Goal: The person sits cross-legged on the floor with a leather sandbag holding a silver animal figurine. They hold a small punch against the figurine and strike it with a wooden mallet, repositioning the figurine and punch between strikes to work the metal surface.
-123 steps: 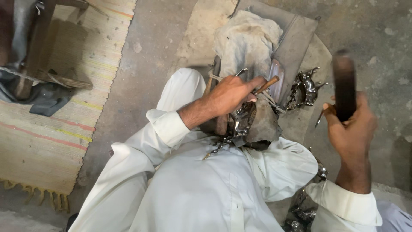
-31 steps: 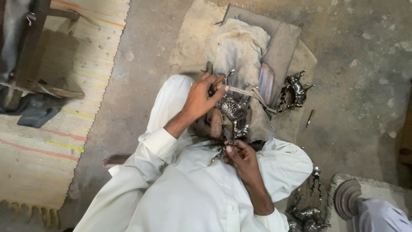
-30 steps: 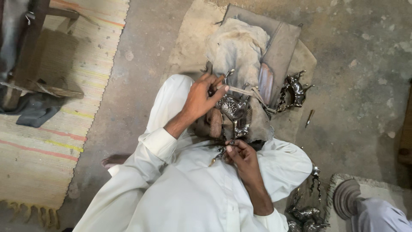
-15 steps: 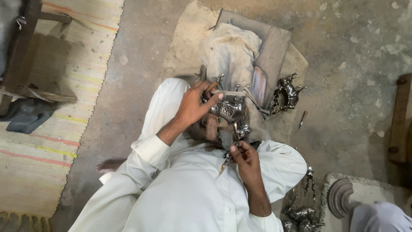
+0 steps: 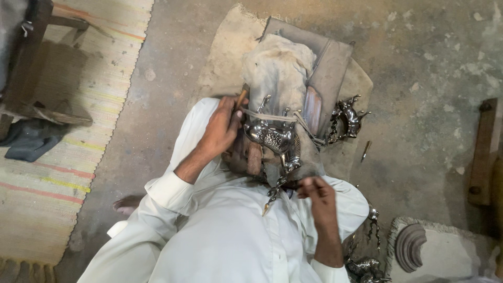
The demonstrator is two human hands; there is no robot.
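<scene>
Workpiece: a shiny silver metal animal figure point(image 5: 275, 141) is laid on a padded block wrapped in grey cloth point(image 5: 277, 68), just in front of the seated person's lap, with its lower end reaching toward the white garment.
Step in hand: the figure appears to be steadied and positioned on the pad; no striking is seen at this moment.
Next move: a firm hold at both ends of the figure is judged necessary before any tool is applied.
Left hand point(image 5: 220, 131): the fingers are closed around a wooden-handled tool point(image 5: 241, 97), right beside the figure's upper end.
Right hand point(image 5: 317, 191): the fingers are curled, pinching at the figure's lower edge; what exactly is gripped cannot be told.
Surroundings: a second metal figure point(image 5: 348, 118) lies on the concrete floor point(image 5: 419, 78) beside the pad; a striped woven mat point(image 5: 68, 157) is spread well apart.
</scene>
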